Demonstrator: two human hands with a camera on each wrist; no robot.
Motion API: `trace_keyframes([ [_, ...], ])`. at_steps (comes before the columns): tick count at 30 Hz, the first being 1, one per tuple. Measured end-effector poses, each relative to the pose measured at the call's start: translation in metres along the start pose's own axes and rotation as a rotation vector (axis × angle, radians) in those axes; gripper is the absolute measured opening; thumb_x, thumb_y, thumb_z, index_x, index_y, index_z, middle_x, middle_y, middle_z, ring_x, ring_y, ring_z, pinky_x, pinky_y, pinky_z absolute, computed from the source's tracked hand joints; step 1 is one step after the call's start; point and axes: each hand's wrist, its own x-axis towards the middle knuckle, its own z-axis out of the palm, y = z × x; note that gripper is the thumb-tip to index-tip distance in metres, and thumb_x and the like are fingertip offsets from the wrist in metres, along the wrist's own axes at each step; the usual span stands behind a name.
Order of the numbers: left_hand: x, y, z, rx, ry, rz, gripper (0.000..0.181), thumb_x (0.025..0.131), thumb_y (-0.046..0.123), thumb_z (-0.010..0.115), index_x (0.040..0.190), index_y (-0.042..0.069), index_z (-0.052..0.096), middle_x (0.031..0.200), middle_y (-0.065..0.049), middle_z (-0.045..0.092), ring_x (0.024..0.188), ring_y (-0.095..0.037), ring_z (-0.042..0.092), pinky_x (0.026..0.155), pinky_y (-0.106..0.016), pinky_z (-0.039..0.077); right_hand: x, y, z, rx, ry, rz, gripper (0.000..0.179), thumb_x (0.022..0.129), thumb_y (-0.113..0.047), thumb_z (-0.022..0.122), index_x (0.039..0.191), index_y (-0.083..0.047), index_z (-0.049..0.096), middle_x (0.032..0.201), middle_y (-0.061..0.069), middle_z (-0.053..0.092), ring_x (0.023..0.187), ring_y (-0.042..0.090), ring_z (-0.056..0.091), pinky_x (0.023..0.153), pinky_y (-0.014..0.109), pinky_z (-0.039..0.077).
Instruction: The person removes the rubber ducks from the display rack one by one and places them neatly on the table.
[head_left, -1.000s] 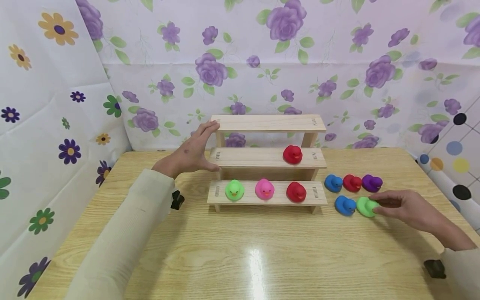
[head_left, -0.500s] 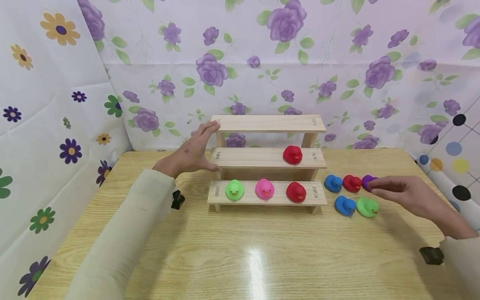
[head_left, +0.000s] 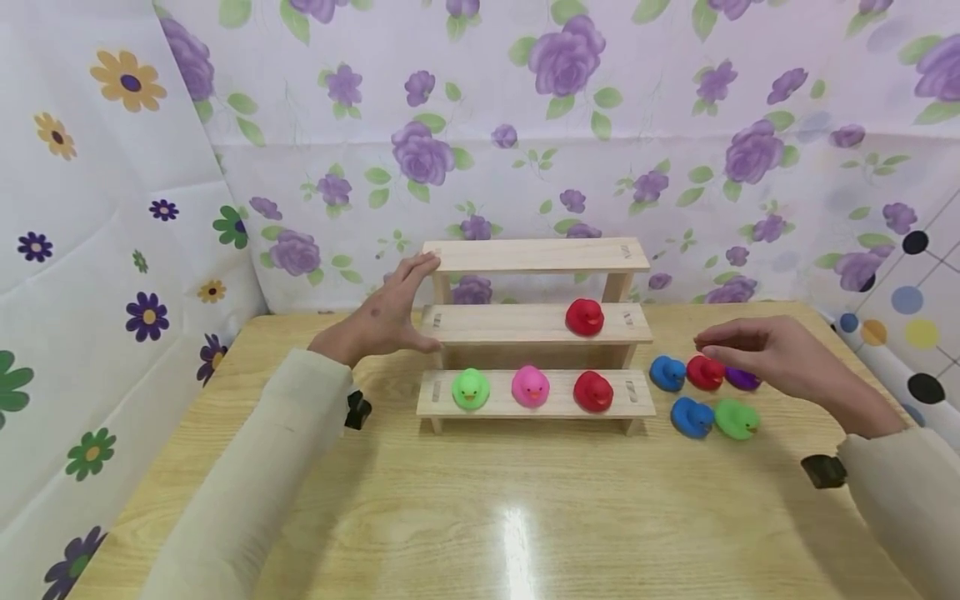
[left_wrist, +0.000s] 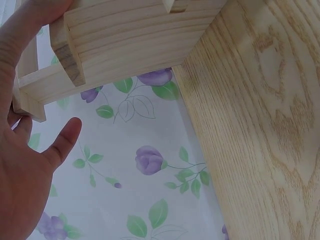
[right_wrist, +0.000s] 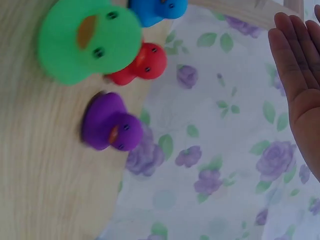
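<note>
A three-tier wooden display rack (head_left: 536, 255) stands on the table. My left hand (head_left: 382, 321) holds its left end, fingertips at the top tier and thumb by the middle one; in the left wrist view this hand (left_wrist: 22, 165) has one finger clear of the wood. On the bottom tier sit a green duck (head_left: 470, 389), a pink duck (head_left: 530, 387) and a red duck (head_left: 593, 391); another red duck (head_left: 584, 317) is on the middle tier. My right hand (head_left: 780, 354) hovers over a loose red duck (head_left: 703, 374) and a purple duck (head_left: 742, 379), holding nothing visible.
Right of the rack, two blue toy ducks (head_left: 692, 417) and a light green duck (head_left: 737, 419) also lie on the wooden table (head_left: 450, 517). Flower-patterned cloth (head_left: 495, 92) hangs close behind the rack, with more cloth along both sides.
My right hand has left the loose green duck, which stays on the table, and moved back and left over the red and purple ducks. The left hand stays at the rack. The head view tilts slightly.
</note>
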Motion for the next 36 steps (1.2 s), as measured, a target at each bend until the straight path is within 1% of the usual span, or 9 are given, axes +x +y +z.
trace_keyframes([
  [3, -0.001, -0.001, 0.001, 0.000, 0.003, 0.003, 0.121, 0.073, 0.023, 0.092, 0.161, 0.010, 0.011, 0.165, -0.011, 0.003, 0.152, -0.032, 0.006, 0.113, -0.055, 0.031, 0.009, -0.011, 0.002, 0.016, -0.015, -0.023, 0.027, 0.096, -0.019, 0.069, 0.120, -0.006, 0.072, 0.114, 0.011, 0.072, 0.095, -0.004, 0.065, 0.077, 0.012, 0.051],
  [5, 0.000, -0.001, 0.001, -0.002, 0.005, 0.005, 0.121, 0.073, 0.023, 0.092, 0.161, 0.010, 0.011, 0.165, -0.011, 0.003, 0.152, -0.031, 0.006, 0.113, -0.055, 0.031, 0.013, -0.019, 0.002, 0.011, -0.029, -0.012, 0.029, 0.097, -0.023, 0.069, 0.121, -0.008, 0.072, 0.115, 0.011, 0.072, 0.096, -0.002, 0.066, 0.078, 0.012, 0.050],
  [9, 0.000, -0.001, 0.003, -0.009, 0.004, 0.008, 0.121, 0.073, 0.023, 0.092, 0.161, 0.010, 0.010, 0.165, -0.011, 0.003, 0.152, -0.031, 0.005, 0.113, -0.054, 0.031, 0.023, -0.031, 0.005, -0.006, -0.051, -0.001, 0.035, 0.097, -0.030, 0.068, 0.124, -0.007, 0.070, 0.117, 0.011, 0.071, 0.101, 0.011, 0.069, 0.080, 0.014, 0.051],
  [11, 0.000, 0.000, 0.003, -0.016, 0.004, 0.004, 0.120, 0.073, 0.023, 0.092, 0.161, 0.011, 0.010, 0.165, -0.010, 0.003, 0.152, -0.030, 0.005, 0.113, -0.054, 0.032, 0.028, -0.037, 0.007, -0.002, -0.054, -0.018, 0.036, 0.097, -0.029, 0.068, 0.124, -0.006, 0.070, 0.117, 0.012, 0.071, 0.102, 0.020, 0.070, 0.080, 0.017, 0.053],
  [14, 0.001, 0.000, 0.004, -0.020, 0.007, 0.003, 0.120, 0.073, 0.022, 0.092, 0.161, 0.010, 0.011, 0.165, -0.010, 0.003, 0.152, -0.030, 0.006, 0.112, -0.053, 0.032, 0.035, -0.044, 0.013, 0.014, -0.055, -0.045, 0.036, 0.096, -0.027, 0.069, 0.124, -0.004, 0.070, 0.117, 0.013, 0.071, 0.103, 0.028, 0.070, 0.079, 0.021, 0.055],
  [16, 0.001, 0.000, 0.004, -0.020, 0.009, 0.006, 0.120, 0.072, 0.022, 0.092, 0.161, 0.010, 0.012, 0.165, -0.011, 0.004, 0.152, -0.031, 0.007, 0.112, -0.054, 0.033, 0.038, -0.049, 0.017, 0.023, -0.056, -0.052, 0.036, 0.096, -0.027, 0.070, 0.124, -0.004, 0.070, 0.117, 0.014, 0.071, 0.104, 0.029, 0.070, 0.080, 0.022, 0.056],
  [24, 0.000, -0.002, 0.003, -0.010, 0.012, 0.025, 0.121, 0.073, 0.023, 0.092, 0.160, 0.007, 0.011, 0.165, -0.012, 0.004, 0.152, -0.031, 0.007, 0.111, -0.054, 0.034, 0.053, -0.068, 0.029, 0.041, -0.074, -0.087, 0.040, 0.096, -0.028, 0.070, 0.128, -0.004, 0.067, 0.121, 0.013, 0.069, 0.109, 0.029, 0.067, 0.088, 0.037, 0.056],
  [30, 0.000, -0.001, 0.002, -0.015, 0.010, 0.024, 0.120, 0.073, 0.023, 0.092, 0.160, 0.008, 0.011, 0.165, -0.012, 0.004, 0.152, -0.031, 0.007, 0.111, -0.053, 0.034, 0.062, -0.075, 0.032, 0.032, -0.065, -0.111, 0.041, 0.096, -0.029, 0.069, 0.128, -0.003, 0.066, 0.123, 0.015, 0.067, 0.111, 0.030, 0.066, 0.089, 0.039, 0.055],
  [36, 0.000, 0.000, 0.001, -0.011, 0.004, 0.019, 0.120, 0.073, 0.023, 0.092, 0.160, 0.008, 0.011, 0.165, -0.013, 0.003, 0.152, -0.032, 0.006, 0.111, -0.055, 0.033, 0.072, -0.080, 0.036, 0.022, -0.049, -0.122, 0.039, 0.095, -0.025, 0.071, 0.128, -0.004, 0.067, 0.123, 0.015, 0.067, 0.112, 0.030, 0.065, 0.093, 0.041, 0.052],
])
